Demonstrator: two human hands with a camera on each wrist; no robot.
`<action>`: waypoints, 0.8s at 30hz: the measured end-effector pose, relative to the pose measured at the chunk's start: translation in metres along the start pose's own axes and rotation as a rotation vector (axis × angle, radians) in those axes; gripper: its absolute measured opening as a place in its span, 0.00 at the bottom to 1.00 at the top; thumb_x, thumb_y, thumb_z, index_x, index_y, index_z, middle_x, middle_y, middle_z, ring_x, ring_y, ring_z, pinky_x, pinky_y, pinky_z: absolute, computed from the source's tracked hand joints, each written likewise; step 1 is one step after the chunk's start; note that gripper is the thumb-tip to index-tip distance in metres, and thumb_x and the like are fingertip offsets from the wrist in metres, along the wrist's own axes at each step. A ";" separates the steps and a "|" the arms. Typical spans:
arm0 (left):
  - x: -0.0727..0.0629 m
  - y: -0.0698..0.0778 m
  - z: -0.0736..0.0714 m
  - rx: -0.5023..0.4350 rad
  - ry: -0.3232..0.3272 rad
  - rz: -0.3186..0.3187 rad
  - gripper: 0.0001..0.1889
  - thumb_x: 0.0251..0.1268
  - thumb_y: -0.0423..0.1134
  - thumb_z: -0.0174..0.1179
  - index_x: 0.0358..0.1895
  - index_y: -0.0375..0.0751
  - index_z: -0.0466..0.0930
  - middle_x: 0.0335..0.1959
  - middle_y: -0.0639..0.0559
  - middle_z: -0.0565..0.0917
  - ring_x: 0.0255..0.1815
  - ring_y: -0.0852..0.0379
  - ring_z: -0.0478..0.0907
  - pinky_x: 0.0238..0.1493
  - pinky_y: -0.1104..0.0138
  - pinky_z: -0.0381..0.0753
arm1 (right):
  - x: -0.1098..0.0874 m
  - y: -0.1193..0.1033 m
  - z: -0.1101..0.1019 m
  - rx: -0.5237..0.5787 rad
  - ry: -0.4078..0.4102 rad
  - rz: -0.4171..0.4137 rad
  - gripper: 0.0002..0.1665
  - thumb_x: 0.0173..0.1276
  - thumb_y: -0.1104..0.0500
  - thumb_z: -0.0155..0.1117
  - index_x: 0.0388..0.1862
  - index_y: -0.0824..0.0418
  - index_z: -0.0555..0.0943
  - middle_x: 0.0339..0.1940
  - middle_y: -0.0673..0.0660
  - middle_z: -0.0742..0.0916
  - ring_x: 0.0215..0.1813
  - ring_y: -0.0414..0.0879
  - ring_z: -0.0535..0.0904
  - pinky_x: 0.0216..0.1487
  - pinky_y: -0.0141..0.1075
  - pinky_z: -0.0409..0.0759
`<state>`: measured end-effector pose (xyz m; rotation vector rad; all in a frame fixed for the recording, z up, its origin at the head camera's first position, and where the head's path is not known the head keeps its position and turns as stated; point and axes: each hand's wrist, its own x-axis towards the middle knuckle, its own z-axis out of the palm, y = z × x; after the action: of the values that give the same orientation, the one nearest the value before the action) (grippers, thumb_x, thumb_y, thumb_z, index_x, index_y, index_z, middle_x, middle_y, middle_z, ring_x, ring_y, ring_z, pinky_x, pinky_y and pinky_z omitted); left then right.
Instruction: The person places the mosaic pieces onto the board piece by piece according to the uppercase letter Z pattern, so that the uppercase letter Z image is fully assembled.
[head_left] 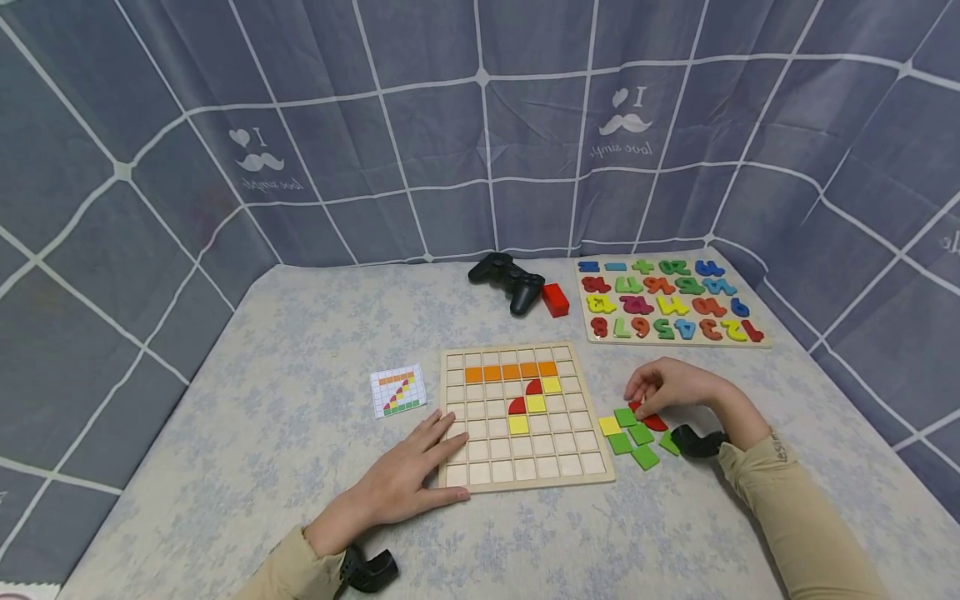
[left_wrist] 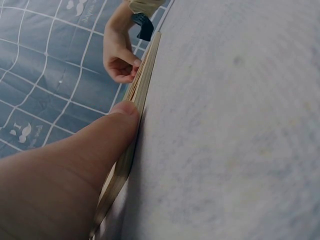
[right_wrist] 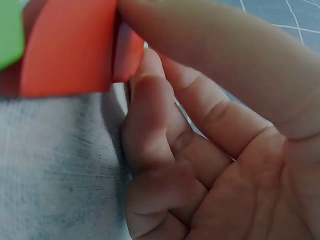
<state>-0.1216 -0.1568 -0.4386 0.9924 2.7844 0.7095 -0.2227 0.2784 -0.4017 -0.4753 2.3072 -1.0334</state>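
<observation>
A wooden grid board [head_left: 540, 482] lies in the middle, bearing a row of orange square tiles [head_left: 511, 372], two red quarter-round tiles and three yellow squares [head_left: 518, 425] set in a diagonal. My left hand [head_left: 401, 475] rests on its lower left corner, fingers spread, the thumb along the front edge. To the right of the board, my right hand [head_left: 678, 390] pinches a red quarter-round tile [right_wrist: 128, 56] between thumb and fingers. Right beside it another red tile [right_wrist: 70, 50] lies among loose green tiles [head_left: 645, 457] and one yellow square [head_left: 609, 427].
A pattern card [head_left: 398, 390] lies left of the board, showing a coloured grid design. Behind stand a black game controller [head_left: 510, 282] and a red block [head_left: 555, 300]. A number puzzle board [head_left: 678, 340] lies at the back right. A grey curtain [head_left: 427, 150] surrounds the table.
</observation>
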 end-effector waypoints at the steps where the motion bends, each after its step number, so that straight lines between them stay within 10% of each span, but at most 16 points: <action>1: 0.000 0.000 0.000 0.000 0.000 0.000 0.40 0.60 0.67 0.52 0.71 0.49 0.61 0.75 0.48 0.51 0.75 0.52 0.41 0.70 0.53 0.55 | 0.000 -0.001 0.000 -0.009 0.004 0.002 0.15 0.54 0.63 0.72 0.39 0.68 0.81 0.27 0.54 0.81 0.31 0.46 0.73 0.31 0.32 0.74; 14: 0.000 0.000 0.000 -0.011 -0.016 -0.011 0.40 0.60 0.68 0.51 0.72 0.51 0.61 0.75 0.50 0.50 0.75 0.54 0.39 0.70 0.54 0.55 | 0.001 -0.005 -0.001 -0.065 0.046 -0.041 0.14 0.57 0.55 0.72 0.27 0.63 0.77 0.21 0.52 0.80 0.25 0.45 0.73 0.29 0.33 0.71; 24: 0.000 -0.001 0.000 -0.002 -0.012 -0.006 0.40 0.60 0.68 0.51 0.72 0.50 0.61 0.75 0.49 0.50 0.75 0.54 0.39 0.70 0.53 0.55 | 0.028 -0.052 0.027 -0.046 -0.008 -0.176 0.09 0.60 0.56 0.69 0.34 0.60 0.83 0.28 0.53 0.85 0.28 0.50 0.82 0.31 0.34 0.78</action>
<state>-0.1215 -0.1574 -0.4391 0.9838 2.7745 0.7037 -0.2230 0.2155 -0.3867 -0.7105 2.3181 -1.0599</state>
